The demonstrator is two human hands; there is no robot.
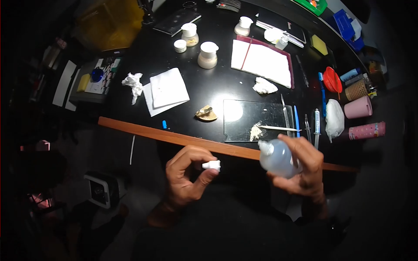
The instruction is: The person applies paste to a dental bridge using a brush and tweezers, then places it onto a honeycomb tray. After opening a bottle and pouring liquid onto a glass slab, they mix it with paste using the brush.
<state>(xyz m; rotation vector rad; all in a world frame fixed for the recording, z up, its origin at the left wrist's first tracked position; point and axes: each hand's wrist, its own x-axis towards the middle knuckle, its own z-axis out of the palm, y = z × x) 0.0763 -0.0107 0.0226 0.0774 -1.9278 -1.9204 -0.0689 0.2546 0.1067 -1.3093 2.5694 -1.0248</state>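
My left hand (188, 175) pinches a small white tapered cap (212, 165) between thumb and fingers, in front of the table's wooden edge. In my right hand (305, 163) is a translucent squeeze bottle (278, 158), tilted with its nozzle toward the upper left; the bottle is slightly blurred. Just beyond the bottle lies a glass slab (244, 126) bearing a small cream-coloured heap (256, 131). A white pointed stick (281, 128) rests across the slab. Left of the slab sits a tan dental model piece (206, 113).
Several powder jars (208, 55) stand toward the back. A white pad in a red tray (263, 61), folded paper (170, 89) and crumpled tissue (134, 85) lie about. At the right are a syringe (317, 126), a pink cup (358, 107) and slim tools. Wooden edging (174, 138) borders the table.
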